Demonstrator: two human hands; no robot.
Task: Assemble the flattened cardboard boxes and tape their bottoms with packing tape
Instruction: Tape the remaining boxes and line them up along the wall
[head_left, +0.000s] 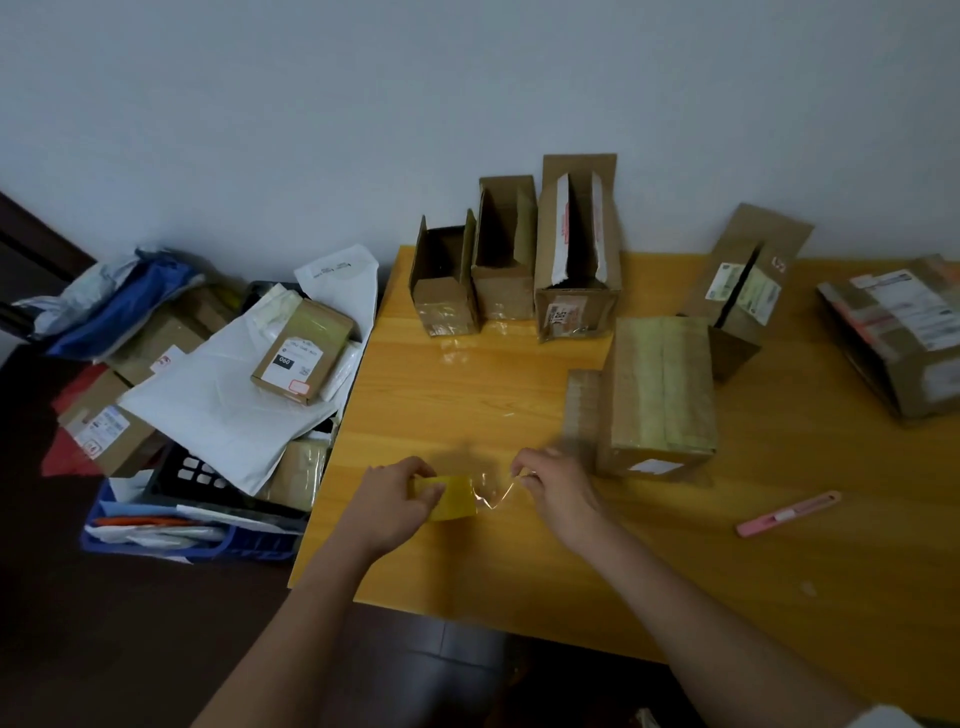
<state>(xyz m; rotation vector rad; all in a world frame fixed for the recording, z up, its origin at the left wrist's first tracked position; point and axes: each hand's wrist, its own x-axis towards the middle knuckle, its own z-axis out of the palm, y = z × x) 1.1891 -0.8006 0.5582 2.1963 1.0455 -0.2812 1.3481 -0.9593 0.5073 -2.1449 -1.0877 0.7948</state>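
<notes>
I see the tape roll (451, 498) held just above the near part of the bench (467, 395), with a clear strip of tape (496, 492) stretched from it to the right. My left hand (396, 501) grips the yellowish roll, fingers curled round it. My right hand (551, 486) pinches the free end of the strip between thumb and fingers — the strip sags a little between the two hands.

Just right of the hands stands a taped box (660, 395), its sealed face up and a white label on its near side. Behind it leans a labelled box (743, 291) with a dark slit down its face. Along the wall three open boxes (519, 270) stand in a row, side by side, the tallest on the right. At the far right edge lies a larger flat box (893, 332) with labels on it. A pink box cutter (787, 514) lies on the bench to the right of my right hand, well apart from it.

Off the left edge of the bench, on the floor, sits a heap of parcels and mailing bags (218, 395) over a blue crate (171, 540).
</notes>
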